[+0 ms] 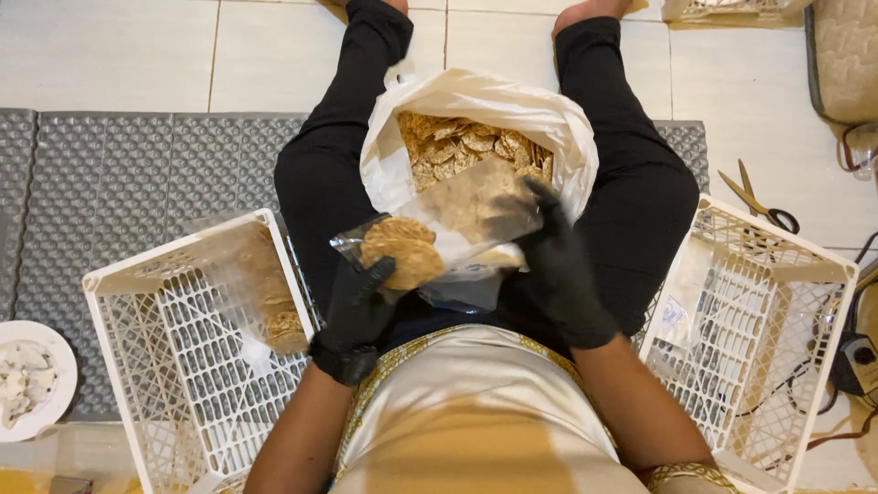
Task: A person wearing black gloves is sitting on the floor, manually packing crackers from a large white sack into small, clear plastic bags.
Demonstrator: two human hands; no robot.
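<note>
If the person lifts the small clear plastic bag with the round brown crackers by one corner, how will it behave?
The small clear plastic bag would probably sag, since its thin film already bends between the black-gloved left hand and right hand. The round brown crackers look thin and dry, so they may crack under pressure. The pack seems light for its size.

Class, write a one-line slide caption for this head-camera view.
Gloved left hand and right hand slip round crackers into a clear bag above a white sack.
</note>
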